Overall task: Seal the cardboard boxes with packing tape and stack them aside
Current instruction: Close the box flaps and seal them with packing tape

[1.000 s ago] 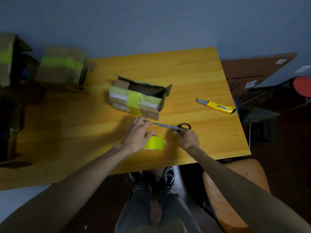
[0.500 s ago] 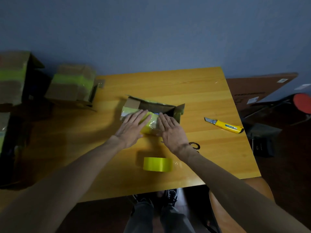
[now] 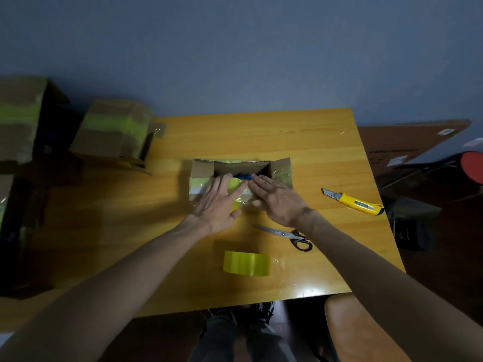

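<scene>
Both palms down flat; left hand (image 3: 217,202) and right hand (image 3: 277,202), fingers (image 3: 224,182) straight, gripping nothing, pressing the near taped flap of the open box (image 3: 281,169) mid-tabletop (image 3: 261,137); looks light, thin cardboard that gives; glossy tape (image 3: 236,184) likely slick, so take it by the side walls.

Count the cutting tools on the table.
2: scissors beside the right hand; yellow utility knife near the right edge of the table. The open box could hide more.

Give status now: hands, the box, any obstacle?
Hands: left hand, right hand open, flat on box. Box top not closed. Near: tape roll, scissors, not in the way.
</scene>
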